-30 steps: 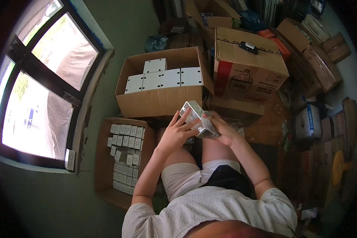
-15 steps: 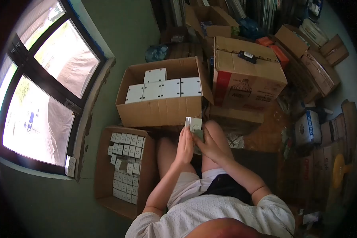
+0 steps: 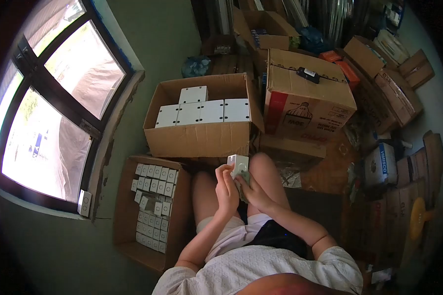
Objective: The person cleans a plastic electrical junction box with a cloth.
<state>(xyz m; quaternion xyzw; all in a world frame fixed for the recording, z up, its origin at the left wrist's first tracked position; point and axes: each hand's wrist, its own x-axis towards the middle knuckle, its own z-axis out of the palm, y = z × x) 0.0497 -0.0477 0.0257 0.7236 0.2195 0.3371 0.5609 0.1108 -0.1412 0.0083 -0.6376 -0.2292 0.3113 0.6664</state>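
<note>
Above my lap is a small white box (image 3: 239, 161) with a round mark on its face. My left hand (image 3: 226, 191) grips its left side with bent fingers. A greyish, cloth-like piece (image 3: 242, 175) lies against the lower part of the box, and the fingers of my right hand (image 3: 256, 193) are closed on it. Part of the box is hidden behind my fingers. To the left, an open carton (image 3: 125, 216) holds rows of similar small white boxes (image 3: 155, 179), a few of them tilted. In front of my knees, another open carton (image 3: 199, 140) contains several larger white boxes (image 3: 211, 111).
A closed carton with a light-bulb print (image 3: 300, 115) stands at front right, a dark device (image 3: 307, 75) on top. One white box (image 3: 84, 203) sits on the window sill. Stacked cartons (image 3: 398, 93) and a yellow object (image 3: 418, 216) line the right side.
Both hands have come slightly down toward my body with the white box, which is now turned and tilted. My left fingers, straight before, are now bent around its side.
</note>
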